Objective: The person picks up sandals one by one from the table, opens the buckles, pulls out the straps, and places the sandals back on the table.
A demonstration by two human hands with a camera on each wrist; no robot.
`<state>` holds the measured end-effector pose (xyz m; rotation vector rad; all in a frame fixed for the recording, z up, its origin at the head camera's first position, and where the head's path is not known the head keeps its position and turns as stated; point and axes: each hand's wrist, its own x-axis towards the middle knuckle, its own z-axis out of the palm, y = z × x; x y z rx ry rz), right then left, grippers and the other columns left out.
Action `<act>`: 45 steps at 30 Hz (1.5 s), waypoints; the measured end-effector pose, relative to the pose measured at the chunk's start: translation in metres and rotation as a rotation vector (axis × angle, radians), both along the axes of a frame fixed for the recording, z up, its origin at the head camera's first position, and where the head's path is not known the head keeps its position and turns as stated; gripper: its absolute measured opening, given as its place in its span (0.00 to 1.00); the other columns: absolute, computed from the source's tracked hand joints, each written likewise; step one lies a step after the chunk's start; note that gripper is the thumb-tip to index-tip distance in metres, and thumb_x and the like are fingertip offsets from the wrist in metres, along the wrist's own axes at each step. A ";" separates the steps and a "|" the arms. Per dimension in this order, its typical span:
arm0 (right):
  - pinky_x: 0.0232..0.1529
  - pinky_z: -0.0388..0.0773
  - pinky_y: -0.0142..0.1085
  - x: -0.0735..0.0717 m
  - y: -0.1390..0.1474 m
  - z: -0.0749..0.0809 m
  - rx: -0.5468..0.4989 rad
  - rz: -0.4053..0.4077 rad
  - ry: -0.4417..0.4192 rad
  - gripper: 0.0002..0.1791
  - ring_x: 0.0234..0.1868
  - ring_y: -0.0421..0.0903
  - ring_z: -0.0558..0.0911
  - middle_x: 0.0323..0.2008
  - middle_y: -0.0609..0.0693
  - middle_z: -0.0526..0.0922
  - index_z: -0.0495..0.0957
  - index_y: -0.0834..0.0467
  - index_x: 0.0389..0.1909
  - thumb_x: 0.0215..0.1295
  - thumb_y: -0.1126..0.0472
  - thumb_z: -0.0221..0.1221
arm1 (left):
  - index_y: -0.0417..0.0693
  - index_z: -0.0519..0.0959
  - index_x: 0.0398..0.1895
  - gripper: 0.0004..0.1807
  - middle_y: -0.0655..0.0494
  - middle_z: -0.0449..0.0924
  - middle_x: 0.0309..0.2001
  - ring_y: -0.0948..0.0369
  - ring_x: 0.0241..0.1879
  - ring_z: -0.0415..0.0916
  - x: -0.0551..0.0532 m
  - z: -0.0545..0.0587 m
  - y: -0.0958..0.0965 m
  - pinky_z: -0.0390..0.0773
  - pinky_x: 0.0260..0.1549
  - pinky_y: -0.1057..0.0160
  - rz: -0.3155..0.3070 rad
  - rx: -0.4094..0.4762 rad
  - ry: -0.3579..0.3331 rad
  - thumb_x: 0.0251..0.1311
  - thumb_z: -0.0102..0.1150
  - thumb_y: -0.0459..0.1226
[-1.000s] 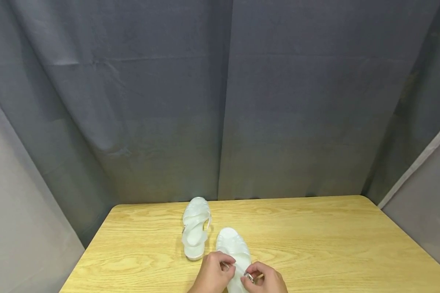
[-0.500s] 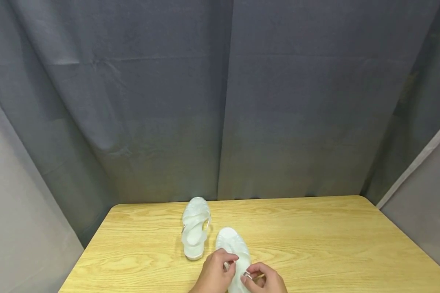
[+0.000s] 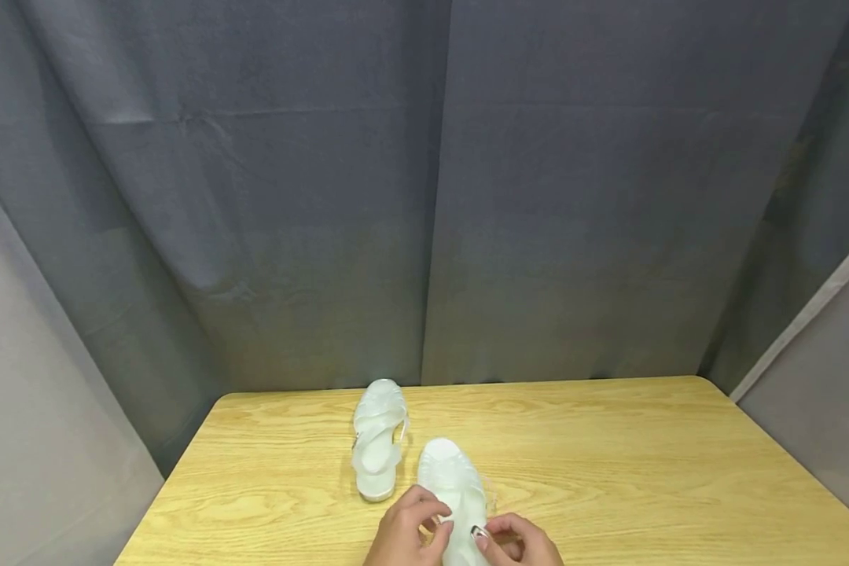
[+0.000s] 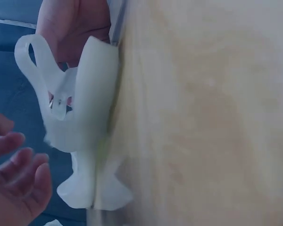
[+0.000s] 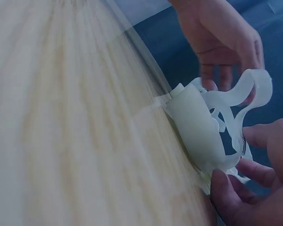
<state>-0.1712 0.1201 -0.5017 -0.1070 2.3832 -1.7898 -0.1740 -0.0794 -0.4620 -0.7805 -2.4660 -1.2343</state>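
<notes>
A translucent white sandal (image 3: 449, 472) lies toe away from me at the table's front edge, heel cut off by the head view. On its left side is my left hand (image 3: 406, 534), its fingers loosely bent and apart from the sandal in the left wrist view. My right hand (image 3: 520, 541) pinches the ankle strap (image 5: 238, 127) near its small metal buckle (image 3: 479, 532), though the thumb hides part of that spot. The strap stands up in a loop above the footbed. Behind and left, a matching sandal (image 3: 377, 448) rests on its sole.
The wood-grain table (image 3: 644, 456) spreads to both sides of the sandals. Dark grey curtains (image 3: 311, 196) hang behind its far edge, with light grey panels (image 3: 35, 377) at left and right.
My left fingers have parted and come off the strap they pinched. The right hand has shifted slightly right, the buckle still at its fingertips. The far sandal has not moved.
</notes>
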 end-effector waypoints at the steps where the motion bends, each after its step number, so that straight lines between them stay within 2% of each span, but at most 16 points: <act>1: 0.29 0.80 0.37 0.000 0.002 -0.001 -0.017 0.017 -0.008 0.25 0.31 0.47 0.84 0.35 0.54 0.83 0.76 0.67 0.40 0.57 0.48 0.64 | 0.42 0.81 0.29 0.04 0.61 0.72 0.30 0.74 0.27 0.72 0.001 -0.001 -0.002 0.73 0.23 0.75 -0.003 0.016 -0.071 0.56 0.61 0.35; 4: 0.33 0.81 0.39 0.001 0.006 -0.002 -0.073 0.052 -0.040 0.25 0.35 0.49 0.84 0.35 0.55 0.84 0.74 0.69 0.41 0.57 0.50 0.64 | 0.44 0.78 0.23 0.08 0.62 0.72 0.25 0.74 0.23 0.70 0.005 -0.005 -0.005 0.73 0.21 0.73 0.027 0.042 -0.283 0.55 0.61 0.39; 9: 0.36 0.79 0.38 0.001 0.010 -0.004 -0.129 0.090 -0.064 0.27 0.37 0.47 0.83 0.36 0.54 0.83 0.73 0.71 0.45 0.56 0.52 0.65 | 0.45 0.76 0.19 0.12 0.61 0.74 0.19 0.68 0.20 0.72 0.013 -0.015 -0.006 0.71 0.20 0.69 0.101 0.098 -0.559 0.53 0.64 0.42; 14: 0.38 0.79 0.39 0.001 0.012 -0.007 -0.165 0.139 -0.112 0.29 0.40 0.47 0.82 0.40 0.55 0.83 0.72 0.73 0.50 0.56 0.54 0.64 | 0.45 0.77 0.21 0.14 0.59 0.75 0.18 0.64 0.21 0.73 0.019 -0.021 -0.002 0.72 0.22 0.66 0.125 0.159 -0.685 0.52 0.66 0.45; 17: 0.38 0.79 0.40 0.000 0.011 -0.006 -0.167 0.152 -0.139 0.28 0.40 0.47 0.82 0.40 0.55 0.83 0.72 0.72 0.51 0.58 0.55 0.62 | 0.44 0.77 0.22 0.15 0.58 0.75 0.18 0.63 0.22 0.74 0.020 -0.022 0.000 0.72 0.22 0.65 0.148 0.185 -0.711 0.51 0.66 0.45; 25: 0.37 0.80 0.40 -0.002 0.008 -0.003 -0.121 0.147 -0.097 0.25 0.39 0.48 0.82 0.38 0.55 0.83 0.73 0.72 0.49 0.58 0.56 0.61 | 0.43 0.77 0.23 0.14 0.58 0.76 0.18 0.64 0.22 0.75 0.018 -0.027 0.002 0.74 0.22 0.66 0.202 0.258 -0.752 0.48 0.68 0.44; 31: 0.36 0.80 0.38 -0.006 0.003 0.000 -0.072 0.092 -0.023 0.24 0.40 0.50 0.83 0.41 0.58 0.83 0.73 0.72 0.49 0.58 0.58 0.62 | 0.41 0.78 0.22 0.11 0.58 0.77 0.18 0.65 0.20 0.74 0.011 -0.028 0.003 0.74 0.22 0.67 0.201 0.313 -0.716 0.48 0.68 0.39; 35: 0.37 0.80 0.36 -0.010 -0.001 0.000 -0.036 0.068 0.035 0.22 0.41 0.51 0.83 0.42 0.61 0.82 0.73 0.72 0.51 0.58 0.63 0.61 | 0.40 0.78 0.22 0.10 0.57 0.77 0.17 0.65 0.18 0.75 0.004 -0.031 0.004 0.75 0.20 0.67 0.199 0.355 -0.687 0.49 0.68 0.37; 40: 0.39 0.80 0.37 -0.017 -0.008 0.004 -0.028 0.062 0.089 0.22 0.44 0.54 0.82 0.45 0.65 0.80 0.71 0.74 0.53 0.58 0.69 0.58 | 0.39 0.78 0.22 0.10 0.56 0.75 0.17 0.64 0.17 0.74 -0.004 -0.032 0.007 0.75 0.20 0.66 0.245 0.418 -0.659 0.49 0.67 0.36; 45: 0.40 0.80 0.37 -0.026 -0.015 0.009 -0.002 0.025 0.102 0.21 0.45 0.53 0.81 0.47 0.65 0.79 0.70 0.73 0.54 0.60 0.69 0.57 | 0.38 0.77 0.25 0.09 0.56 0.76 0.20 0.64 0.20 0.74 -0.015 -0.031 0.007 0.77 0.22 0.66 0.269 0.442 -0.661 0.51 0.66 0.35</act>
